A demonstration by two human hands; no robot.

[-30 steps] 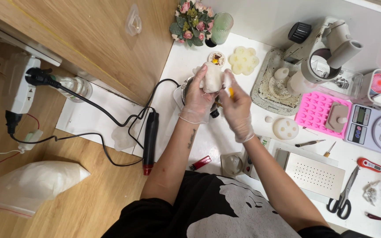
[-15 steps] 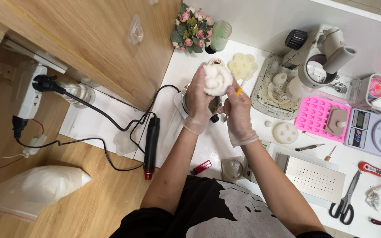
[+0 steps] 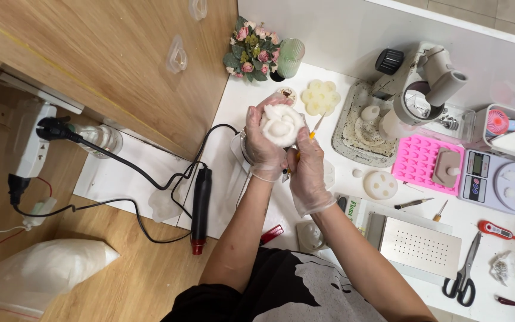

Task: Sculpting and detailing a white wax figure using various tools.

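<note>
My left hand [image 3: 261,148], in a clear glove, grips a white, lumpy wax shape [image 3: 281,124] and holds it up over the white table [image 3: 233,95]. My right hand [image 3: 306,173], also gloved, holds a thin yellow-handled tool [image 3: 315,127] whose tip points at the right side of the white shape. Under the hands, part of a clear container [image 3: 241,152] shows. A cream flower-shaped piece [image 3: 320,97] lies just beyond the hands.
A black and red heat tool [image 3: 199,206] with its cable lies to the left. A pink mould [image 3: 425,165], a digital scale [image 3: 496,179], a perforated metal plate [image 3: 421,246], scissors [image 3: 465,273], a red thermometer [image 3: 503,232] and a flower pot [image 3: 250,51] stand around.
The white shape has been turned in my left hand, so its rounded side faces up. My right hand has moved below it with the yellow tool.
</note>
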